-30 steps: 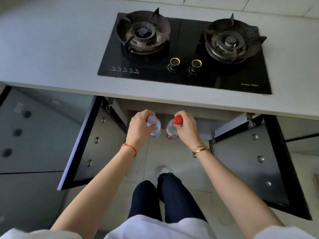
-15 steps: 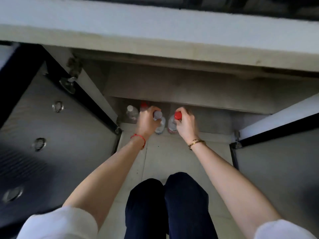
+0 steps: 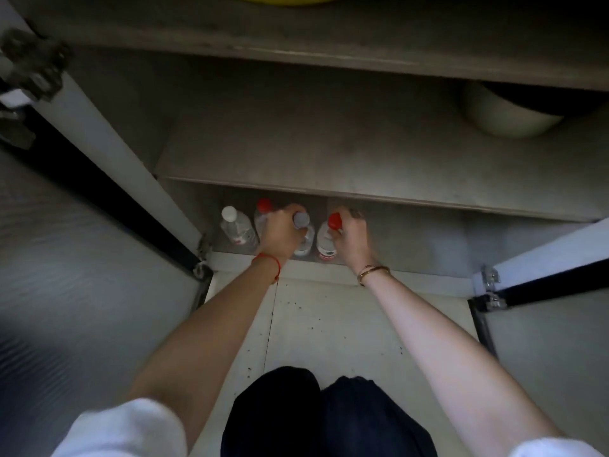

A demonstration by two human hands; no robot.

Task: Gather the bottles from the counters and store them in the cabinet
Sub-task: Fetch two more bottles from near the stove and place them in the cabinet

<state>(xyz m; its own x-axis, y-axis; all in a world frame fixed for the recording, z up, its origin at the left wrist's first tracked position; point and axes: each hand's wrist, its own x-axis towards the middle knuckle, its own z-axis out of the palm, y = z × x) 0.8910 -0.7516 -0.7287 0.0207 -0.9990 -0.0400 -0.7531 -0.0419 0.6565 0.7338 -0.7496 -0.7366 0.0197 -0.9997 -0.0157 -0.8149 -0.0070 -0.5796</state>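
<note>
**As two bottles reach the cabinet floor, a release is called for**

While both hands are held inside the lower compartment, two bottles are being set down side by side on the cabinet floor, just under the front edge of the shelf. The grey-capped bottle is gripped by the left hand, fingers curled round its neck and shoulder; the red-capped bottle is pinched near its cap by the right hand. Both appear upright, with their bases at or very near the floor (contact cannot be confirmed from above). The placing step is judged to be in hand.

Next, a gentle loosening of both grips is required, followed by a straight withdrawal of the arms.

To the left, a white-capped bottle and another red-capped one are already stored, the latter just beside the left knuckles, so it could be knocked on the way out. The shelf edge overhangs the hands closely. A pale bowl is seen on the shelf at the right, well apart. Open doors flank the opening on both sides.
</note>
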